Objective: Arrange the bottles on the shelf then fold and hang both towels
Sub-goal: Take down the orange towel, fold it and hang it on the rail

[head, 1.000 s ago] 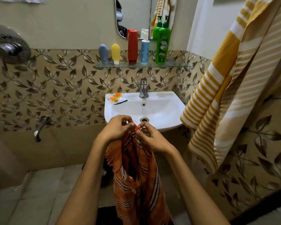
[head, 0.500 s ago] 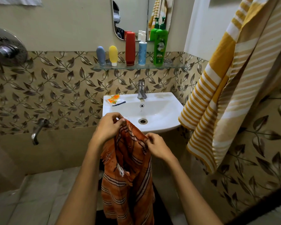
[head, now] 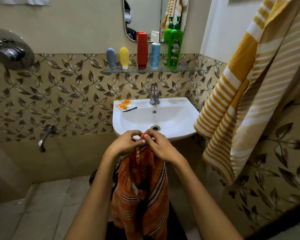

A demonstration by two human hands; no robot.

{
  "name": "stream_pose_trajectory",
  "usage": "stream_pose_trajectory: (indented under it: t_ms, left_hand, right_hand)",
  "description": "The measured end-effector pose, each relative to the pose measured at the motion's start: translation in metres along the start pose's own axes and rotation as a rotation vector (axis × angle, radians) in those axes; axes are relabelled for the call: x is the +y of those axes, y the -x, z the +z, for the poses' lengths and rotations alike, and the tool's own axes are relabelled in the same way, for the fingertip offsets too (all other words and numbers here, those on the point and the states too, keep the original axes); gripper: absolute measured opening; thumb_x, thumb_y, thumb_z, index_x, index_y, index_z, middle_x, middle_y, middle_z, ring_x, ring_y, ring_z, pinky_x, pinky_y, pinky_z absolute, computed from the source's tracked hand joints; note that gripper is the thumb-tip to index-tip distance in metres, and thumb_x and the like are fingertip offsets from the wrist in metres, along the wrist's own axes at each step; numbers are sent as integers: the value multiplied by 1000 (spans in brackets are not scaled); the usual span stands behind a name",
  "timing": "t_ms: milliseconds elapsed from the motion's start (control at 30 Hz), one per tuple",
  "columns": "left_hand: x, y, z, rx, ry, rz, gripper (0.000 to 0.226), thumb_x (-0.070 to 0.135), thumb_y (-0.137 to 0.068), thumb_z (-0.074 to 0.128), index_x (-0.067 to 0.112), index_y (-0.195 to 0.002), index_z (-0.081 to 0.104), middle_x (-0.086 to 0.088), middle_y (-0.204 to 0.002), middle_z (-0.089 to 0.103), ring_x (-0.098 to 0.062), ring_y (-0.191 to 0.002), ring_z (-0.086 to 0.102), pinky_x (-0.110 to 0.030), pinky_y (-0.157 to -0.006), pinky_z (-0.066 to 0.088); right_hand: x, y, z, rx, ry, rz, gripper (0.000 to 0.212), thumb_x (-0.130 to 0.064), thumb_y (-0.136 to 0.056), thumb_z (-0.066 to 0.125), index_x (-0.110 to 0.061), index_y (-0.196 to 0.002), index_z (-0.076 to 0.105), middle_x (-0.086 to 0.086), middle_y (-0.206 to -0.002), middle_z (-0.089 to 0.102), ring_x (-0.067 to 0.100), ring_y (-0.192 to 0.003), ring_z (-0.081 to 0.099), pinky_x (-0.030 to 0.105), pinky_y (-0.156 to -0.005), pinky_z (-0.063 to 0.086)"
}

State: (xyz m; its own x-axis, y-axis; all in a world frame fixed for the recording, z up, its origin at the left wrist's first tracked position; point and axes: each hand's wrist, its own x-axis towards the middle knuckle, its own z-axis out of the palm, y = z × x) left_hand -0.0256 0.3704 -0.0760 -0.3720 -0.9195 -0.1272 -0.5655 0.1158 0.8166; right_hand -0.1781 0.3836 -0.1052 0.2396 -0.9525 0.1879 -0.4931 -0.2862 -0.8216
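We are holding one thin, woven orange towel [head: 140, 193] with dark and white stripes and a frayed fringe, bunched and hanging limp below our hands. Our left hand [head: 124, 144] and right hand [head: 160, 146] are meeting in front of the white ceramic sink [head: 178, 122], both pinching the towel's top edge with curled fingers, thumbs nearly touching. One yellow-and-white striped towel [head: 232, 104] is hanging flat at the right, well apart from our hands. On the glass shelf [head: 187, 70] five plastic bottles are standing upright in a row: a rounded grey-blue tube [head: 110, 57], a rounded yellow tube [head: 124, 57], a tall red bottle [head: 142, 50], a slim blue spray bottle [head: 155, 52] and a green pump bottle [head: 175, 46].
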Motion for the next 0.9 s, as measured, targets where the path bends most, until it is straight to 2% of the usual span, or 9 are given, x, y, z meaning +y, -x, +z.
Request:
stream_pose_trajectory:
  t_ms: [67, 133, 200, 300, 467, 633, 700, 767, 900]
  left_hand:
    - [0, -1, 0, 92, -45, 3, 12, 22, -90, 58, 18, -79, 58, -3, -64, 55, -14, -54, 44, -26, -54, 33]
    - [2, -1, -1, 161, -69, 8, 20, 22, -88, 60, 18, -69, 55, 1, -54, 46, -12, -48, 36, -25, -49, 26]
    - [6, 0, -2, 193, -89, 23, 21, 23, -87, 61, 16, -69, 55, 2, -54, 46, -12, -46, 35, -25, -47, 26]
    - [10, 4, 0, 177, -127, 65, 21, 26, -88, 61, 12, -73, 58, 1, -57, 45, -11, -48, 35, -25, -48, 26]
    - [16, 11, -4, 212, -75, 137, 24, 26, -90, 58, 4, -80, 57, 1, -54, 36, -12, -45, 28, -28, -48, 23]
    - [13, 9, -15, 311, -48, 103, 20, 27, -89, 59, 9, -81, 60, -4, -58, 38, -15, -50, 32, -28, -50, 25]
    - [9, 5, -14, 403, -44, 43, 12, 26, -87, 61, 14, -90, 62, -1, -59, 39, -14, -52, 36, -27, -50, 26]
    - [5, 3, -12, 419, -19, -20, 25, 24, -84, 65, 22, -107, 57, 0, -66, 41, -13, -57, 40, -27, -51, 29]
    - [3, 4, -4, 202, -55, -8, 57, 25, -80, 70, 34, -129, 42, -4, -73, 44, -15, -65, 46, -26, -57, 36]
  right_hand:
    - [-2, 0, -1, 19, 5, -2, 22, -26, -101, 38, -14, -100, 56, -2, -90, 62, 17, -87, 60, 32, -76, 46]
    - [-2, 0, -1, 19, 21, -7, 17, -27, -101, 38, -20, -103, 53, -7, -88, 58, 10, -82, 57, 25, -71, 44]
    - [0, 1, -2, 10, 49, -14, 14, -21, -100, 39, -21, -110, 49, -2, -98, 59, 14, -85, 59, 28, -72, 47]
    - [7, 7, -2, 55, 131, -16, 27, -5, -91, 43, -19, -113, 46, 3, -107, 56, 18, -93, 57, 32, -78, 48]
    - [26, 18, 0, 127, 213, 147, 19, -1, -80, 49, -13, -95, 52, 7, -95, 59, 25, -87, 58, 48, -79, 51]
    - [38, 18, -5, 176, 163, 240, 18, -13, -93, 50, -11, -105, 63, 7, -103, 68, 21, -93, 63, 36, -84, 52]
    - [35, 14, -6, 156, 126, 235, 20, -18, -96, 48, -9, -103, 65, 8, -100, 69, 22, -91, 64, 36, -83, 52]
    - [30, 13, -6, 136, 110, 213, 27, -25, -99, 44, -7, -97, 64, 11, -93, 68, 24, -86, 63, 36, -78, 48]
    - [18, 11, -5, 120, 71, 99, 32, -33, -100, 38, -9, -98, 60, 9, -93, 65, 20, -87, 60, 35, -76, 45]
